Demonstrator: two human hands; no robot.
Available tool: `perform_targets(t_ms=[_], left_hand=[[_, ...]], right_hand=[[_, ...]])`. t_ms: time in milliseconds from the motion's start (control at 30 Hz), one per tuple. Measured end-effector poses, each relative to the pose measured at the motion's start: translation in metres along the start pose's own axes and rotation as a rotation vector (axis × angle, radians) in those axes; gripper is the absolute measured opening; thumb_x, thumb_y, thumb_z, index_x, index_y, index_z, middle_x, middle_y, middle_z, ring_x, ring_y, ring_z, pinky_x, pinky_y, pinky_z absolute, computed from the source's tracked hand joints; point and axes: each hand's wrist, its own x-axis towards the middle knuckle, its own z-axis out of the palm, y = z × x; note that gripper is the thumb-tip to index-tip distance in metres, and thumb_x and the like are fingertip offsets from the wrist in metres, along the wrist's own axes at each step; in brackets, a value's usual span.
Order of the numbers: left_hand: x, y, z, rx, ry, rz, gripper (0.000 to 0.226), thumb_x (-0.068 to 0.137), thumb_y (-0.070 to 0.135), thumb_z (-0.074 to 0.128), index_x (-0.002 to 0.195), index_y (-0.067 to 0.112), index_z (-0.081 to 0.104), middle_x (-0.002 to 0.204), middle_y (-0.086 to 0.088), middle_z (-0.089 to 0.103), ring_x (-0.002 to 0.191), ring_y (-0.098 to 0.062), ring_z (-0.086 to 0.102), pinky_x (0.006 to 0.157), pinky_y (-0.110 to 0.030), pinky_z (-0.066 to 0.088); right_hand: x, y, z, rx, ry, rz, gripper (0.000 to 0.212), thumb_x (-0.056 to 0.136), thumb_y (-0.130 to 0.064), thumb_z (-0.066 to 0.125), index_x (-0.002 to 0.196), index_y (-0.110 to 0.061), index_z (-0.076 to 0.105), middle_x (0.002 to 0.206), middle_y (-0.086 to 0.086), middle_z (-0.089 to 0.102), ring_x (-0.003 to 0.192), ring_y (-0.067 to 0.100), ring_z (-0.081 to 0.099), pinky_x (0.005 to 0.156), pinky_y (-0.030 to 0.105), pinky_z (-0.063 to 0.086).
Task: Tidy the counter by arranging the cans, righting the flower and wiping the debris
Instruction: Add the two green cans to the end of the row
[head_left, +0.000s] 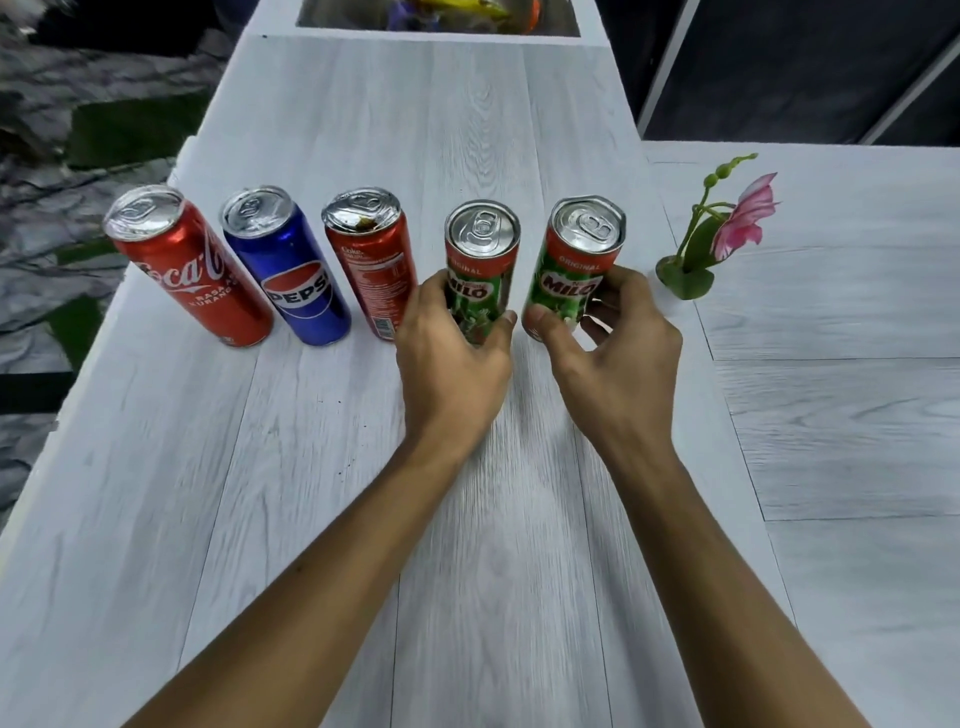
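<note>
On the white counter (260, 493), the left hand (452, 358) gripped a green Milo can (480, 244), its fingers and thumb curled round the lower half. The right hand (618, 338) held a second Milo can (582, 249) just beside it in the same way. To their left, in one row, stood a red can (371, 260), a Pepsi can (291, 270) and a Coca-Cola can (192, 270). A pink flower (743, 218) stood near the row's right end.
</note>
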Motion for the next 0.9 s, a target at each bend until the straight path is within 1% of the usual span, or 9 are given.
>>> perform_targets(t_ms=[67,133,300,333,400,467,567,767,900], left_hand=[[0.001,-0.001,0.002,0.004,0.005,-0.007,0.053,0.084,0.029,0.083,0.129,0.012,0.061,0.120,0.002,0.066,0.108,-0.012,0.063,0.089,-0.023,0.053],[0.003,-0.001,0.004,-0.001,0.006,-0.018,0.052,0.085,0.028,0.083,0.129,0.012,0.061,0.119,0.002,0.066,0.108,-0.012,0.063,0.089,-0.024,0.054],[0.005,-0.002,0.007,-0.011,-0.017,-0.013,0.054,0.085,0.026,0.082,0.131,0.012,0.059,0.120,0.002,0.064,0.107,-0.009,0.061,0.081,-0.007,0.047],[0.006,-0.002,0.007,-0.013,-0.016,-0.018,0.054,0.085,0.026,0.082,0.132,0.012,0.058,0.120,0.002,0.064,0.107,-0.009,0.061,0.080,-0.006,0.047],[0.006,-0.003,0.009,-0.018,-0.011,-0.024,0.055,0.085,0.025,0.082,0.133,0.011,0.057,0.121,0.001,0.064,0.109,-0.011,0.062,0.085,-0.013,0.051],[0.007,-0.003,0.010,-0.018,-0.007,-0.025,0.057,0.086,0.024,0.081,0.135,0.011,0.055,0.123,0.000,0.064,0.111,-0.013,0.062,0.092,-0.025,0.054],[0.008,-0.004,0.013,-0.022,-0.003,-0.028,0.057,0.086,0.021,0.079,0.137,0.011,0.054,0.124,-0.001,0.064,0.114,-0.014,0.061,0.095,-0.033,0.054],[0.008,-0.005,0.019,-0.026,0.024,-0.056,0.061,0.087,0.019,0.078,0.140,0.010,0.052,0.128,-0.003,0.062,0.119,-0.016,0.059,0.099,-0.037,0.053],[0.006,-0.005,0.023,-0.037,0.039,-0.075,0.061,0.087,0.020,0.078,0.141,0.010,0.051,0.129,-0.003,0.061,0.119,-0.016,0.059,0.099,-0.032,0.053]], right_hand=[[0.002,0.003,0.003,-0.009,-0.005,0.001,0.055,0.081,-0.042,0.083,0.126,-0.019,0.060,0.102,-0.017,0.066,0.097,0.000,0.067,0.081,0.014,0.054],[0.004,0.005,0.006,-0.013,-0.012,0.004,0.056,0.082,-0.042,0.083,0.127,-0.019,0.059,0.102,-0.017,0.065,0.097,-0.001,0.067,0.081,0.011,0.052],[0.007,0.009,0.011,-0.010,-0.015,0.000,0.055,0.082,-0.041,0.083,0.127,-0.019,0.059,0.105,-0.017,0.066,0.098,-0.002,0.067,0.081,0.010,0.052],[0.008,0.009,0.013,-0.008,-0.018,-0.001,0.055,0.082,-0.041,0.082,0.128,-0.019,0.059,0.105,-0.018,0.065,0.098,-0.003,0.066,0.081,0.010,0.052],[0.009,0.010,0.015,-0.004,-0.023,-0.004,0.055,0.082,-0.040,0.082,0.127,-0.019,0.059,0.104,-0.019,0.064,0.096,-0.007,0.065,0.080,0.008,0.051],[0.010,0.011,0.017,-0.001,-0.027,-0.006,0.055,0.082,-0.040,0.082,0.127,-0.019,0.059,0.104,-0.019,0.065,0.096,-0.007,0.065,0.080,0.007,0.050],[0.011,0.012,0.019,-0.004,-0.032,-0.013,0.056,0.083,-0.041,0.082,0.129,-0.020,0.059,0.105,-0.019,0.064,0.097,-0.006,0.065,0.081,0.007,0.050],[0.013,0.016,0.020,0.003,-0.037,-0.010,0.056,0.082,-0.040,0.083,0.129,-0.020,0.059,0.106,-0.017,0.066,0.097,-0.006,0.065,0.080,0.006,0.049],[0.013,0.018,0.019,0.004,-0.041,-0.006,0.055,0.083,-0.040,0.082,0.129,-0.019,0.059,0.108,-0.014,0.068,0.097,-0.005,0.066,0.080,0.005,0.049]])
